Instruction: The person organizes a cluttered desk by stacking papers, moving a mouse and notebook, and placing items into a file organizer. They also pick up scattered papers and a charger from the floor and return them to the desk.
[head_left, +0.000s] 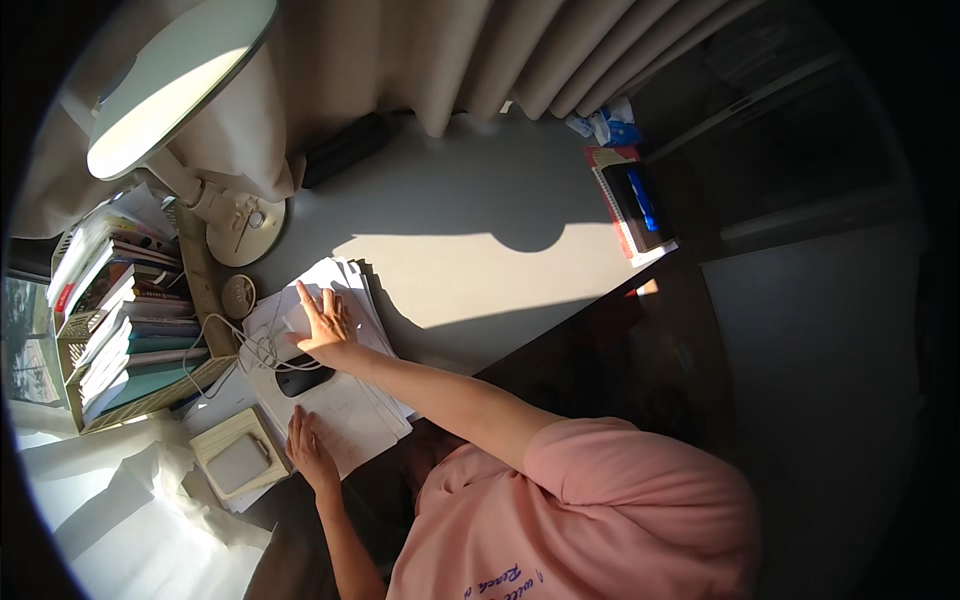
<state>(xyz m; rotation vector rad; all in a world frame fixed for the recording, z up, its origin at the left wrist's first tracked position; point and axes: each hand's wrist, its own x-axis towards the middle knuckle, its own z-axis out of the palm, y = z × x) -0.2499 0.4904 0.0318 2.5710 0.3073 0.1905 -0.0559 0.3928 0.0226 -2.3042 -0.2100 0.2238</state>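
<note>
My right hand (327, 327) lies with fingers spread over a stack of loose white papers (364, 431) on the desk. A tangled white cable (262, 346) runs beside and under that hand. Just below its wrist, a black computer mouse (300, 382) rests on the papers. My left hand (309, 448) is at the near left edge of the same stack, its fingertips touching or very close to the sheets. Whether its thumb grips the paper is hidden. Faint handwriting shows on the top sheet.
Left of the papers stand a book rack (214, 315) full of books and a desk lamp (244, 236). A round lid or coaster (238, 296) sits nearby. A grey case (238, 463) lies on a pale box (206, 442). Notebooks (626, 206) with a blue pen are at the desk's (450, 277) far right.
</note>
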